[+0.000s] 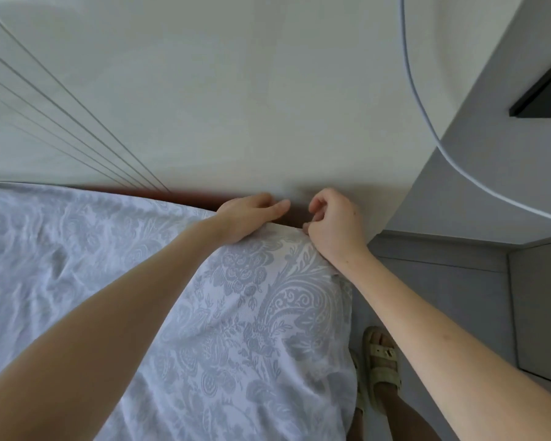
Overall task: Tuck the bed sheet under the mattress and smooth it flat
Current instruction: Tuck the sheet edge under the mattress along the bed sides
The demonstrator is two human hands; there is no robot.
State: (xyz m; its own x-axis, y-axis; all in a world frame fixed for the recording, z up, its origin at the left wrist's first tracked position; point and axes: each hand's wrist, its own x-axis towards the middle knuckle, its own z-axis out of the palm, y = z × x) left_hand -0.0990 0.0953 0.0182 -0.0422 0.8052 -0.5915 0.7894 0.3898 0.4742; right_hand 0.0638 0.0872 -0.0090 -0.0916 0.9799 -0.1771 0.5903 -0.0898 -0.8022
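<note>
The left hand (252, 218) is pressing flat on the soft-looking, floppy sheet (252, 313); the right hand (334, 221) is pinching its corner edge, probably the best holding spot.

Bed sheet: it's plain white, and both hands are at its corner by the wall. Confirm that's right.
Not plain white: the head view shows the bed sheet covered in a grey floral pattern. The rest holds: the left hand and the right hand are both at its corner by the wall.
</note>
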